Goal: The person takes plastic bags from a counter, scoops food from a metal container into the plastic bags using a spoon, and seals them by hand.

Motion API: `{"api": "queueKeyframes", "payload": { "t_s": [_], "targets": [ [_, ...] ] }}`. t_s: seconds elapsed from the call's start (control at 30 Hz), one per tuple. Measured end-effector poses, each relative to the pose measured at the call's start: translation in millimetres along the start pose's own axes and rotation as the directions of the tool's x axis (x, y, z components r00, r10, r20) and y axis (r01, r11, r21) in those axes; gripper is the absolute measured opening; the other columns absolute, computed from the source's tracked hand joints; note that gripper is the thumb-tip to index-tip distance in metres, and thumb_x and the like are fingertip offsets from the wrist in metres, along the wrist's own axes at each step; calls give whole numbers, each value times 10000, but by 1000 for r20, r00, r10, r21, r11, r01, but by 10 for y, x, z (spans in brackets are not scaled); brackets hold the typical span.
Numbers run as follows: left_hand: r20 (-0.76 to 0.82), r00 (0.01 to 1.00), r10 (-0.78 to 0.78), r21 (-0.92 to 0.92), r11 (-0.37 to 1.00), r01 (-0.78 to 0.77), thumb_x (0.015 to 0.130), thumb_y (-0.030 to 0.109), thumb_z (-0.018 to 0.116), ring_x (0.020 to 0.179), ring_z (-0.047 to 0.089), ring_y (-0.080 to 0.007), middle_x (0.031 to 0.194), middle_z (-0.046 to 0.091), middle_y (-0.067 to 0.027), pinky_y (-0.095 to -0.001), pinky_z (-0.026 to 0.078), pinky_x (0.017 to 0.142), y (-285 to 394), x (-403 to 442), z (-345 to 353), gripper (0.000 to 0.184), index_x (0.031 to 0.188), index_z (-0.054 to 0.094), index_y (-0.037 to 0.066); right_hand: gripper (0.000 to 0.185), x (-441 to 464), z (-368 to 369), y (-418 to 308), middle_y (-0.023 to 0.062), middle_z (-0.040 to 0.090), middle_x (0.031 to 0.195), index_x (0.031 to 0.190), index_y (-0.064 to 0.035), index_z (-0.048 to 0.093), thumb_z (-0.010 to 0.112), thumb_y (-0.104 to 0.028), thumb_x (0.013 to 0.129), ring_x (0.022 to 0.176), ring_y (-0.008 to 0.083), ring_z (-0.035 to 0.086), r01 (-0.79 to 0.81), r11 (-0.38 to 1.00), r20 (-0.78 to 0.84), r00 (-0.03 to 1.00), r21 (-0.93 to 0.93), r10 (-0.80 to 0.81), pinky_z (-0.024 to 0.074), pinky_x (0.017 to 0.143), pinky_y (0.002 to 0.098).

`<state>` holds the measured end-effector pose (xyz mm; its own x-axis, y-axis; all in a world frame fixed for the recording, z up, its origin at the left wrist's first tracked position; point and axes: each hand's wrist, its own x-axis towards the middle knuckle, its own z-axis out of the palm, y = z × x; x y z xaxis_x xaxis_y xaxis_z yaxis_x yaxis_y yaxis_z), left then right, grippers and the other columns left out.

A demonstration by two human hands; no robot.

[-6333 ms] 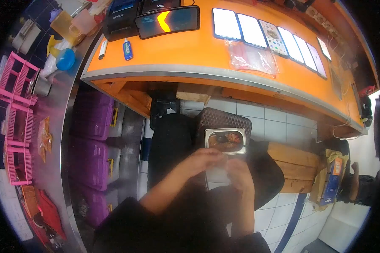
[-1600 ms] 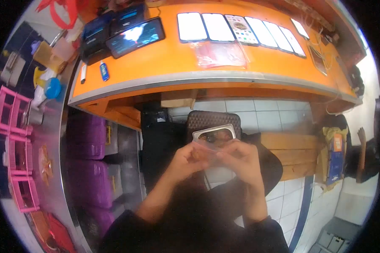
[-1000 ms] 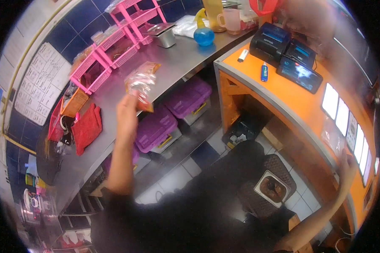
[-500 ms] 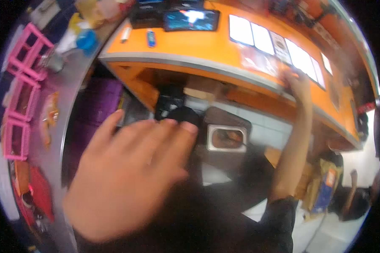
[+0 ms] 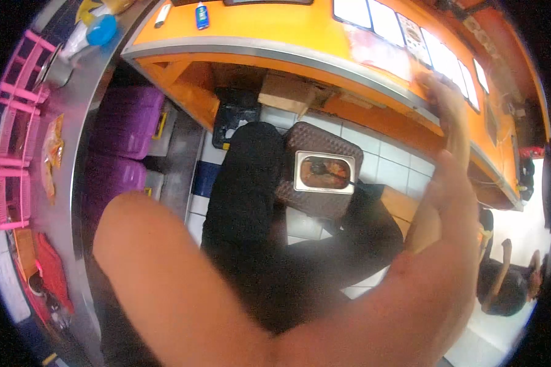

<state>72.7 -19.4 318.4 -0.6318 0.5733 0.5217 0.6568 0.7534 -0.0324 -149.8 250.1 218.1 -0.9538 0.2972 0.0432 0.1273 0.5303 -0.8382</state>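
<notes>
My left hand (image 5: 452, 192) is very close to the camera, reaching across the view to the right. It overlaps my right forearm and seems to lie against it; its fingers are blurred and cannot be told apart. My right hand (image 5: 438, 92) is over the front edge of the orange counter (image 5: 263, 33), beside a clear plastic packet (image 5: 379, 55) and a row of white cards (image 5: 444, 58). Its fingers are smeared, and whether they hold anything is hidden. Below, a metal container (image 5: 326, 173) with brownish-red food and a dark utensil rests on a brown woven-pattern stool (image 5: 312, 205).
Left stands a steel counter (image 5: 82, 134) with pink baskets (image 5: 12, 189), a blue cup (image 5: 101, 29) and an orange packet (image 5: 54, 153). Purple crates (image 5: 128, 125) sit below. A blue bottle (image 5: 202, 16) is on the orange counter. Another person (image 5: 505, 284) is at lower right.
My left hand has swung from the left-centre over to my right forearm. My right hand stays by the plastic packet. The view has tilted downward, so the screen has mostly left the top.
</notes>
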Motion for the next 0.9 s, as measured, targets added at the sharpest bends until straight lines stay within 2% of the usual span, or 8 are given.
{"api": "queueKeyframes", "payload": {
  "t_s": [0.2,0.3,0.47,0.53,0.6,0.63,0.73,0.9],
  "targets": [
    [9,1000,21,13,1000,-21,742,310,724,1001,626,-236,1081,653,-93,-468,492,900,-16,100,-81,416,1133,675,175,382,178,-102,264,126,630,913,1116,39,616,670,-205,827,834,155,587,-65,968,29,998,242,60,481,726,251],
    [29,998,53,-31,998,-52,743,314,724,997,628,-233,1077,654,-93,-465,495,896,-124,144,-201,412,1129,678,179,419,52,-186,342,186,583,1130,1274,82,476,578,-100,910,1053,262,595,165,797,-152,984,581,-92,497,952,361],
    [337,938,-78,-204,967,154,821,350,666,1089,576,-351,1215,593,-160,-448,461,939,-988,-188,381,512,1267,574,117,379,-541,-276,647,191,568,1161,1273,76,482,544,-126,958,1130,274,557,347,484,-417,908,803,40,490,974,430],
    [410,872,-267,-131,929,346,904,393,584,1167,514,-412,1291,528,-237,-459,426,986,-1379,-638,1269,530,1289,527,33,280,-939,-224,622,158,583,1131,1172,34,549,551,-146,957,1088,245,569,291,728,-491,868,621,72,495,950,407],
    [579,606,-545,6,746,666,957,416,495,1184,498,-427,1311,489,-281,-472,405,1007,-1396,-1102,2071,595,1385,403,14,132,-1189,-188,1093,107,611,1031,1021,-26,588,581,-131,941,983,197,591,243,791,-475,877,562,68,502,882,347],
    [385,683,-621,-228,653,722,956,414,489,1186,488,-445,1345,447,-292,-493,401,999,-1317,-1270,2270,642,1424,324,7,82,-1348,-99,1212,76,611,970,974,-46,585,603,-109,925,917,168,585,178,784,-421,900,594,114,495,837,319],
    [339,687,-642,-7,729,685,913,402,557,1180,468,-489,1363,387,-339,-508,434,953,-1057,-1316,2228,708,1431,302,-9,93,-1873,279,1306,17,599,851,928,-67,586,659,-45,874,779,113,562,8,687,-233,943,727,236,471,740,261],
    [410,702,-582,274,813,514,878,387,613,1136,513,-476,1350,402,-346,-492,447,944,-673,-1391,1939,727,1427,325,7,217,-2431,1022,1246,19,628,868,1067,0,646,679,-43,857,789,100,568,-311,751,54,937,583,346,458,719,230]
  ]
}}
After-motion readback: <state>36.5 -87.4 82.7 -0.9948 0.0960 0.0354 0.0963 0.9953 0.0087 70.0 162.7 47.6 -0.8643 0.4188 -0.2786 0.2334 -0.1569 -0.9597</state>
